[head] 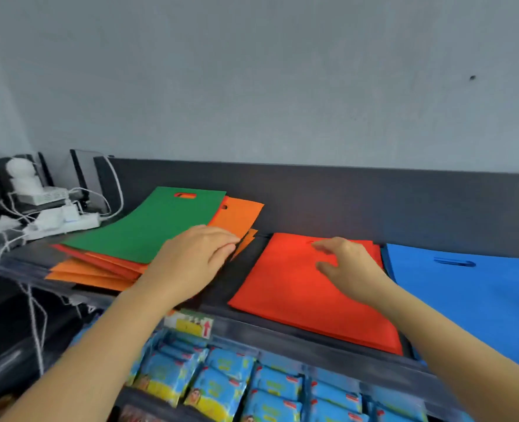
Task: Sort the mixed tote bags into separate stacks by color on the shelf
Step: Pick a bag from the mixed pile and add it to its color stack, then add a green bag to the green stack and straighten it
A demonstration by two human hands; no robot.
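Observation:
A mixed pile of tote bags lies at the left of the dark shelf [328, 336], topped by a green bag [148, 223] with orange bags [237, 217] and red ones beneath. My left hand [194, 257] rests flat on the pile's right edge, fingers straight. A red stack [288, 293] lies in the middle of the shelf. My right hand [346, 263] hovers over or touches its far part with fingers loosely spread, holding nothing. A blue stack [471, 293] lies at the right.
White power strips, adapters and cables [57, 217] crowd the shelf's far left end. A dark back panel [343, 196] runs behind the bags. Below the shelf edge hang several blue snack packets [221, 388] and a price tag [191, 324].

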